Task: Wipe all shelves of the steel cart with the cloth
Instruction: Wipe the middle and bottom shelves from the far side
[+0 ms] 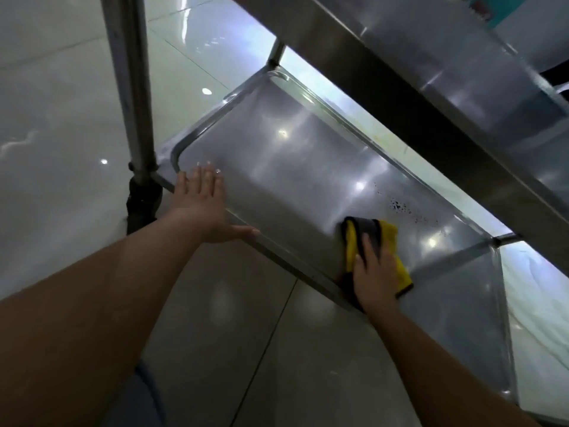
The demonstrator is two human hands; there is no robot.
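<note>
The steel cart's bottom shelf (286, 167) runs diagonally across the view, low above the floor. My right hand (374, 275) presses a yellow and grey cloth (386, 238) flat onto the shelf near its front rim, fingers straight. Dark specks (403, 208) dot the steel just beyond the cloth. My left hand (201, 204) rests flat on the shelf's front left corner, fingers spread, thumb along the rim. It holds nothing.
A higher shelf (431, 75) overhangs the back of the bottom shelf from upper right. The cart's upright post (132, 87) and black caster (143, 204) stand just left of my left hand. Glossy floor tiles (55, 118) surround the cart.
</note>
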